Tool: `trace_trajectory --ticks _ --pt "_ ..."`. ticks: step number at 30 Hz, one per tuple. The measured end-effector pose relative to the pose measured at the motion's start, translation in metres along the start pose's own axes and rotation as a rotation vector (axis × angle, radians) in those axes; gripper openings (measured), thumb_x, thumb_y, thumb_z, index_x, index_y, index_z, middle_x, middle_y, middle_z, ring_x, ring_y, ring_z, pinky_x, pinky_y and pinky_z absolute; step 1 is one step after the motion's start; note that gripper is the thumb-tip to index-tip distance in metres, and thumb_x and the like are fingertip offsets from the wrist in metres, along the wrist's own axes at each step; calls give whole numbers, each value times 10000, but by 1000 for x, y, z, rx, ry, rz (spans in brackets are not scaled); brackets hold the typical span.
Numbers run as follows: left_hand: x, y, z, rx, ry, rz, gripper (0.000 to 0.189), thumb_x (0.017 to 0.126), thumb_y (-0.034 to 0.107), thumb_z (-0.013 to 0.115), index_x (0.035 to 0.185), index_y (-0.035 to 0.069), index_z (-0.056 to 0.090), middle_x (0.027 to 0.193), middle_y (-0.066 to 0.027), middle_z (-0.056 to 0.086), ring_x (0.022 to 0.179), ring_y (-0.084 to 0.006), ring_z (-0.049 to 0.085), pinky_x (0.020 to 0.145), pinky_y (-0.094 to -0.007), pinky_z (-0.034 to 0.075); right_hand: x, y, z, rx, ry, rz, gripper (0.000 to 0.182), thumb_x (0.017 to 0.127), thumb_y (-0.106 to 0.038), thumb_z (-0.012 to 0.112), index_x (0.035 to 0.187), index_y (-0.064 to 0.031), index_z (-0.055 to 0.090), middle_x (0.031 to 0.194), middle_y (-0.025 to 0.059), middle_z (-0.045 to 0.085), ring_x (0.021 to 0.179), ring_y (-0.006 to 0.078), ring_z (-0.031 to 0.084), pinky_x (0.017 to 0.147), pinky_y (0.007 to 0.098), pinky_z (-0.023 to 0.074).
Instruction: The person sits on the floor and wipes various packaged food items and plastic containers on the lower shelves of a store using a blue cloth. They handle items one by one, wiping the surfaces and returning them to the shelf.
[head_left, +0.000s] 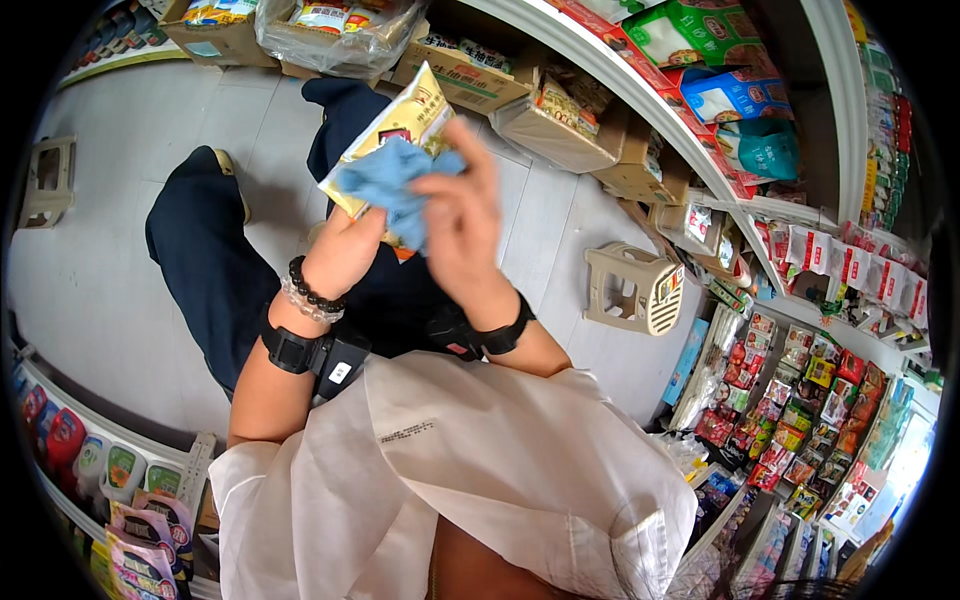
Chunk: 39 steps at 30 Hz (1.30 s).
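My left hand (345, 251) grips the lower edge of a yellow and white plastic food packet (420, 109), its thumb on the front. The packet is tilted above my lap, its pointed corner toward the shelves. Over its printed face lies a crumpled blue cloth (386, 176), which hides much of the front. My right hand (465, 225), blurred, has its fingers against the cloth from the right. Part of the cloth hangs between the two hands. Both wrists carry black straps with small devices.
Opened cardboard boxes (465, 79) of packets line the floor under a white shelf (645, 75) with sugar bags. A beige plastic stool (634, 289) stands at the right, another (49, 184) at the far left. Bottles (124, 469) fill a low shelf at lower left.
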<state>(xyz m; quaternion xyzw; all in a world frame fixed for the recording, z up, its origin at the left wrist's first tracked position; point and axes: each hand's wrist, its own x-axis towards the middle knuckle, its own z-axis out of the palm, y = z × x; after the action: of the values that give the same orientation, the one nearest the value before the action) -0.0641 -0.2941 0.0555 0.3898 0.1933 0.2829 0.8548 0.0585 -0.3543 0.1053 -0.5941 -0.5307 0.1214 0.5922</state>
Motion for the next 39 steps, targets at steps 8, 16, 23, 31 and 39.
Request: trace_trajectory --ticks 8,16,23,31,39 --pt "3 17 -8 376 -97 -242 415 878 126 460 1260 22 338 1190 -65 459 1066 -118 438 878 -267 378 26 5 3 -425 -341 -269 234 777 -166 558 1007 -155 598 1167 59 532 1182 279 409 992 489 184" --pt "7 29 14 357 -6 -175 361 883 140 463 1212 9 396 1059 -17 532 928 -89 497 822 -245 405 47 35 -4 -342 -77 5 168 839 -112 491 966 -64 591 1040 111 593 1081 307 505 969 481 277" --pt "3 22 5 19 119 -221 333 868 126 477 1175 9 423 1066 -42 528 944 -112 508 828 -258 411 30 13 6 -323 -230 -148 187 787 -51 531 963 -57 593 1058 118 587 1118 291 482 939 419 338" --pt "7 29 14 -299 175 -174 364 877 133 447 1217 14 395 1179 -78 483 1075 -165 476 903 -315 388 34 20 0 -168 61 -22 110 775 1 537 872 19 586 970 186 604 1006 307 558 881 397 401" --pt "3 26 -1 -403 205 -145 364 887 156 427 1218 10 385 1192 -99 476 1076 -193 491 905 -335 405 19 27 9 -389 30 -459 162 670 -70 609 830 -59 584 969 84 605 975 227 572 782 337 454"
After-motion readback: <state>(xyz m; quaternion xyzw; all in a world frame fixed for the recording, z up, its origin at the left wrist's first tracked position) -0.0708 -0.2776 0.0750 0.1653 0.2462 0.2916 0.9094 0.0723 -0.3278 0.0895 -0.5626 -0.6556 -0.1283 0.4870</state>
